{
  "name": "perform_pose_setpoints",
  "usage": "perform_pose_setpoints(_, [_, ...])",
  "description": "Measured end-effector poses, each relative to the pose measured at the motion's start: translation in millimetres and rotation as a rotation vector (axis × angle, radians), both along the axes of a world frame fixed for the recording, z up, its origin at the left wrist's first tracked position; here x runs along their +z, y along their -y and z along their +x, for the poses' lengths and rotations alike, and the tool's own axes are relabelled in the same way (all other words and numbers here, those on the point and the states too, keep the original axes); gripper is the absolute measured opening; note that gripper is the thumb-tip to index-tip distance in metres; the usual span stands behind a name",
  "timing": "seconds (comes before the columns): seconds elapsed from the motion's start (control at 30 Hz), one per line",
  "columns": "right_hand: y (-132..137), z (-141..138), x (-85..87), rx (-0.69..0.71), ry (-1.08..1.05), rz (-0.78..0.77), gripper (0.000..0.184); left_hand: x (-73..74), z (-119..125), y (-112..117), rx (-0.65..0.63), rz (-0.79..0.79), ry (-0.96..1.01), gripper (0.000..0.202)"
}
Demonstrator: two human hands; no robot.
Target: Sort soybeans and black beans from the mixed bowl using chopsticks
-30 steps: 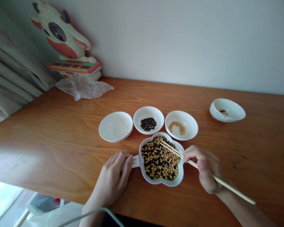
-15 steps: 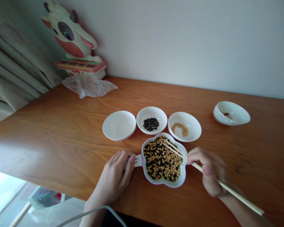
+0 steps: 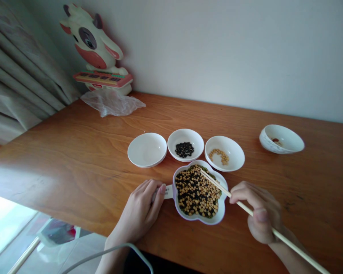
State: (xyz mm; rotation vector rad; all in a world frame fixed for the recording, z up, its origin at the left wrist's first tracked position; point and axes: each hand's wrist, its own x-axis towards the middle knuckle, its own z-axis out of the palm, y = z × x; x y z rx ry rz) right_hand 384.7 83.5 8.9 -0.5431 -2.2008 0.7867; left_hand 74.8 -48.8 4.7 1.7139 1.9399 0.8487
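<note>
A flower-shaped white dish (image 3: 220, 217) full of mixed yellow, black and green beans sits near the table's front edge. My left hand (image 3: 141, 211) lies curled beside it, fingertips pinching the dish's small tab handle (image 3: 168, 191). My right hand (image 3: 260, 213) grips a pair of wooden chopsticks (image 3: 217, 183), whose tips rest over the beans at the dish's far right side. Behind the dish stand three small white bowls: an empty one (image 3: 147, 149), one with black beans (image 3: 185, 144), one with yellow beans (image 3: 224, 152).
A patterned white bowl (image 3: 281, 138) with something red inside sits far right. A cow-shaped toy with a small keyboard (image 3: 98, 57) and a crumpled clear plastic bag (image 3: 112, 102) stand at the back left by the curtain. A grey cable (image 3: 108, 253) hangs below the table edge.
The camera view has shifted a little, so everything sits slightly further right. My right hand has drawn back towards me along the chopsticks; their tips stay over the dish. The left hand keeps its hold.
</note>
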Motion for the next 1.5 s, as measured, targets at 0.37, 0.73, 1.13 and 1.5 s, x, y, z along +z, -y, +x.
perform_pose_setpoints(0.37, [4, -12, -0.9, -0.120, -0.044, -0.312, 0.068, 1.2, 0, 0, 0.001, 0.014, -0.029, 0.028])
perform_pose_setpoints(0.73, [1, -16, 1.9, -0.165, -0.149, -0.532, 0.072, 0.1, 0, 1, 0.008, 0.018, -0.040, 0.027])
perform_pose_setpoints(1.13, [-2, -17, -1.8, -0.194, -0.140, -0.602, 0.070, 0.5, 0, 0, 0.007, 0.006, -0.034, 0.028])
perform_pose_setpoints(1.5, [-3, -25, 4.7, -0.236, -0.227, -0.680, 0.074, -0.6, -1, 1, 0.001, 0.018, -0.047, 0.027])
